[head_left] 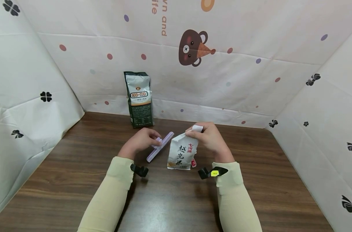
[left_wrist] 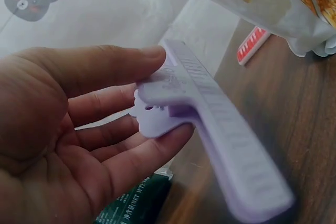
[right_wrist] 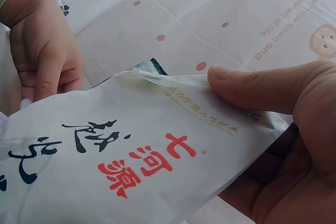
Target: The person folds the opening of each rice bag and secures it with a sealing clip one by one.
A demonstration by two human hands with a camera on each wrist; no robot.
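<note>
patterned cloth backdrop (head_left: 251, 83) behind dark wood table (head_left: 274, 193). left hand (head_left: 141, 140) pinches lilac clip (head_left: 160, 146) by its handles, thumb against fingers. clip lies left of white rice bag (head_left: 179, 157), long axis slanting away and rightward, far end just beside bag; nothing visible stands between. right hand (head_left: 212, 140) grips bag's top edge. red-and-white piece (head_left: 194, 162) partly hidden behind bag. green bag (head_left: 141, 101) upright near backdrop, beyond left hand, off clip-to-bag line.
</note>
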